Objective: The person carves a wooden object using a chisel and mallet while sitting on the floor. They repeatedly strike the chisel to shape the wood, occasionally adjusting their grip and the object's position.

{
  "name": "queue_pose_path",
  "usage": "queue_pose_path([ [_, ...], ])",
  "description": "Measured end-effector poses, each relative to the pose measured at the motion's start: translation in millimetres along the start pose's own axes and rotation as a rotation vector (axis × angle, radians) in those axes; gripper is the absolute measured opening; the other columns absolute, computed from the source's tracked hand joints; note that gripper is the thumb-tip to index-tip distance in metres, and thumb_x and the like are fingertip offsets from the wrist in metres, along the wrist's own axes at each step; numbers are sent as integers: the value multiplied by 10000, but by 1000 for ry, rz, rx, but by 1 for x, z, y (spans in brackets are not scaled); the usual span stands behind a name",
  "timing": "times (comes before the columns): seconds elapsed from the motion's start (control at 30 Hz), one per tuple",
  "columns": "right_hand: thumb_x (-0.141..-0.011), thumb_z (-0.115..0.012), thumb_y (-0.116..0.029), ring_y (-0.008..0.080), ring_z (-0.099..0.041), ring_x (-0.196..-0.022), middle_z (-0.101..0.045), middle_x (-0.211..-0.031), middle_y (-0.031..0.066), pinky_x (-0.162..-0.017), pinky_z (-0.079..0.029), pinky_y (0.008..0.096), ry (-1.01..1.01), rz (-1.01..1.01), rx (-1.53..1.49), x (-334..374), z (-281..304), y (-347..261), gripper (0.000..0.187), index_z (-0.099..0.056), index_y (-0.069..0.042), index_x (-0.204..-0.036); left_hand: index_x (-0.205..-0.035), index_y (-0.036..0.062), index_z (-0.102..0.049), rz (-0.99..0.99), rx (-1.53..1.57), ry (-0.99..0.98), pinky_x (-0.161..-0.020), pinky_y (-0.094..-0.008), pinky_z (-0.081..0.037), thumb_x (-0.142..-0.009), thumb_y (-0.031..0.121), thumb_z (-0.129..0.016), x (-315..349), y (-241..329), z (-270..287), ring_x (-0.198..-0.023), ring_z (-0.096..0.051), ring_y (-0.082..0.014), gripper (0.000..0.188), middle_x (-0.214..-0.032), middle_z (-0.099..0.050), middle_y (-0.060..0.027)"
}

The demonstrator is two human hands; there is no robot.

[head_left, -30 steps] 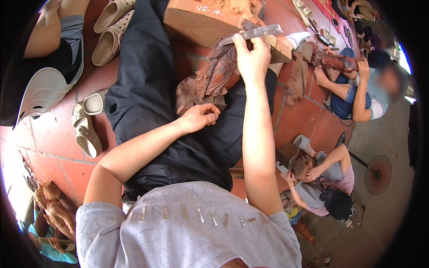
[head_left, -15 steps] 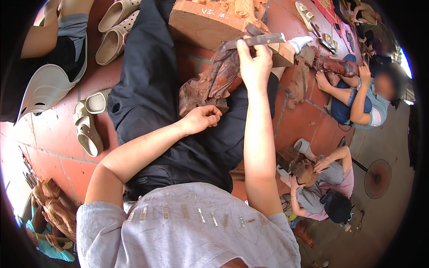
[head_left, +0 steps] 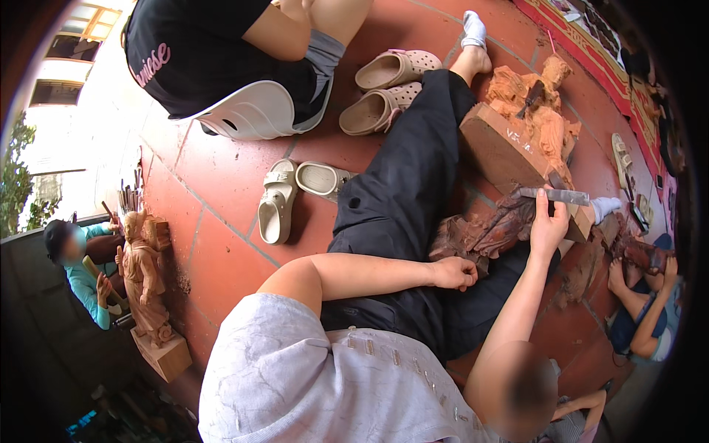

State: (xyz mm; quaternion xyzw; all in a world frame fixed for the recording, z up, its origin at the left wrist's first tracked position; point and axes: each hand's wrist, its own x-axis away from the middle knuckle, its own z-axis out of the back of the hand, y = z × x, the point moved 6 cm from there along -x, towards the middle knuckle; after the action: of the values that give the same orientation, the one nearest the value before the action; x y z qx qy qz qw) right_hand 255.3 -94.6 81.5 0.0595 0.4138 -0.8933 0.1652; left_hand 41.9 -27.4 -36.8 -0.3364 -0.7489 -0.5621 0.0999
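In the head view a dark reddish-brown carved wooden figure (head_left: pixel 491 230) lies across my lap and tilts up to the right. My right hand (head_left: pixel 549 226) pinches a flat grey metal tool (head_left: pixel 569 196) between thumb and fingers, held against the figure's upper end. The tool is too small to name more exactly. My left hand (head_left: pixel 454 273) is closed in a loose curl beside the figure's base, with nothing visible in it. Beyond the figure stands a wooden block (head_left: pixel 502 148) with a paler, orange carved figure (head_left: pixel 543 103) on it.
Beige clogs (head_left: pixel 380 107) and sandals (head_left: pixel 277 203) lie on the red tile floor (head_left: pixel 214 244). A person in black sits on a white chair (head_left: pixel 247 111) at far left. Another person in teal (head_left: pixel 88 277) works beside a standing carved statue (head_left: pixel 144 273). Other people sit at right.
The view has swung to the left, so everything appears shifted right and the teal-clad person shows more fully. My right hand keeps the metal tool at the figure; my left hand stays curled by its base.
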Motion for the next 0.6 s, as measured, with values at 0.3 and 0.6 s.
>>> queue_pose_path([
  [0.3,-886,-752,-212,219,-641,-991,-703,-1008,87,-866,-492,352,15,153,149,-2,8,-31,208,-718,-35,-988,-1165,21,-612,-4,89,-58,-803,-267,-510,-987,150,-571,-7,-4,-6,-862,-635,-115,224,-964,-647,-38],
  [0.6,-864,-776,-229,265,-596,-1081,-707,-1055,87,-968,-462,376,-34,195,72,5,12,-21,256,-735,-57,-1048,-1212,36,-595,65,82,-84,-865,-268,-501,-1009,198,-576,0,-3,-6,-930,-619,-116,260,-986,-633,-24],
])
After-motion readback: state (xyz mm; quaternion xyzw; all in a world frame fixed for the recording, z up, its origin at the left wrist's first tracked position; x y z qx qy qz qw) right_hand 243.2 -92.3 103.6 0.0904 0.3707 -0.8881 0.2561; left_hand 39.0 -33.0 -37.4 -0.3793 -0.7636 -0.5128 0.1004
